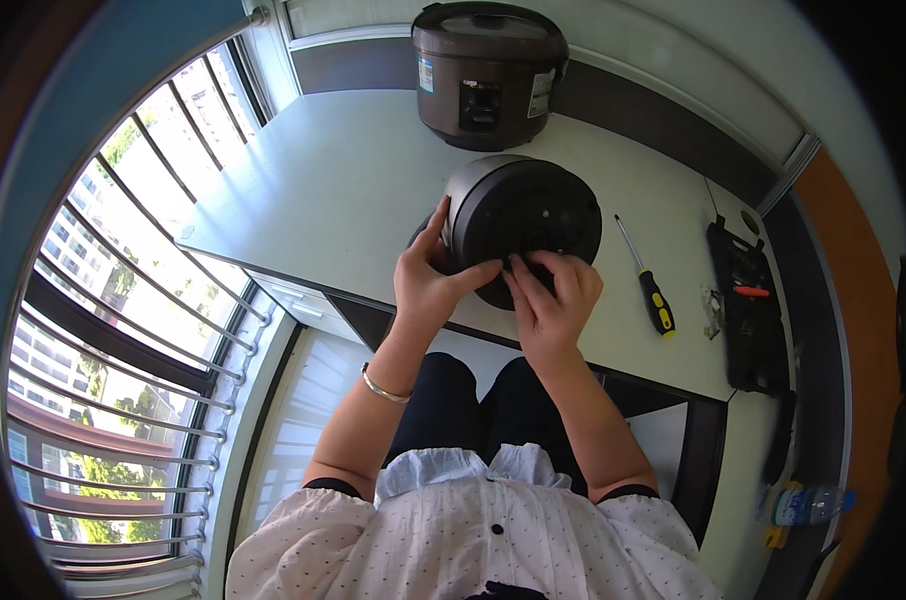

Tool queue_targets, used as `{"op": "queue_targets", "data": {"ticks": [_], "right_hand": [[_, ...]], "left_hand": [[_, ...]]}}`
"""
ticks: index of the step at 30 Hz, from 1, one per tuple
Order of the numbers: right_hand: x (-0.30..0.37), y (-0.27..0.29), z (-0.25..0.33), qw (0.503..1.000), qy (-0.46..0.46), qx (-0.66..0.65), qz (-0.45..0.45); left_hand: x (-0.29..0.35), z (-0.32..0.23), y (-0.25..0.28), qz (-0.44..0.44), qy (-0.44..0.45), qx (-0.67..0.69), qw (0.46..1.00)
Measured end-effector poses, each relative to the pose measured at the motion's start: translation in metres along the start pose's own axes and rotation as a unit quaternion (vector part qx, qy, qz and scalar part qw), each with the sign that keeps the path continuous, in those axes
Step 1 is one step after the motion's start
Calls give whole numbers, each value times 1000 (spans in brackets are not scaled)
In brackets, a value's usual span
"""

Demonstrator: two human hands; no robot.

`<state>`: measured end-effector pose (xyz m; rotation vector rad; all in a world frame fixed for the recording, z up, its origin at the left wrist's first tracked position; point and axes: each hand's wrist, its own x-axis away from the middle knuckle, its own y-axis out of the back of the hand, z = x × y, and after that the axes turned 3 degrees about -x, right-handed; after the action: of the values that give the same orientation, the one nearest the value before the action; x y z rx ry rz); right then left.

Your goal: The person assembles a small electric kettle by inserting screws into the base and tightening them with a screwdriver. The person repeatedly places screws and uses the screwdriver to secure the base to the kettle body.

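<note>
A round silver appliance with a black base (518,205) lies tipped on the table, its base turned up toward me. Its exact kind does not show. My left hand (426,285) grips its left side, with the fingers along the silver wall and the thumb on the near edge of the base. Against that same edge, close to the left thumb, my right hand (555,300) is closed, fingertips pinched together. Whatever those fingertips pinch, if anything, is hidden. A screwdriver (653,295) with a black and yellow handle lies to the right of my right hand.
A brown rice cooker (488,85) stands behind the appliance on the white table (303,180). An open black tool case (751,310) lies at the right, beside a small clear bag (712,310). A water bottle (811,505) is at the lower right. A barred window fills the left.
</note>
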<state>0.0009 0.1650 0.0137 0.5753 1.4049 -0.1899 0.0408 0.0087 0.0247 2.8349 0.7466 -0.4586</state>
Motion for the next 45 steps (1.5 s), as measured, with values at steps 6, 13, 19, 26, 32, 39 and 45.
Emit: {"op": "queue_targets", "data": {"ticks": [6, 13, 19, 26, 32, 39, 45], "right_hand": [[5, 1, 3, 999, -27, -15, 29], [7, 1, 2, 999, -16, -17, 31], [9, 3, 4, 999, -23, -13, 39], [2, 17, 2, 996, -62, -56, 13], [-7, 77, -64, 981, -131, 18, 139], [3, 140, -132, 874, -121, 178, 435], [16, 130, -134, 839, -281, 87, 457]], "left_hand": [[1, -3, 0, 0, 11, 6, 1000], [0, -5, 1, 2, 11, 8, 1000], [1, -7, 3, 4, 12, 3, 1000], [1, -8, 2, 11, 18, -3, 1000], [5, -10, 2, 26, -5, 43, 999], [5, -6, -2, 14, -28, 40, 999], [4, 3, -2, 0, -37, -1, 999]]}}
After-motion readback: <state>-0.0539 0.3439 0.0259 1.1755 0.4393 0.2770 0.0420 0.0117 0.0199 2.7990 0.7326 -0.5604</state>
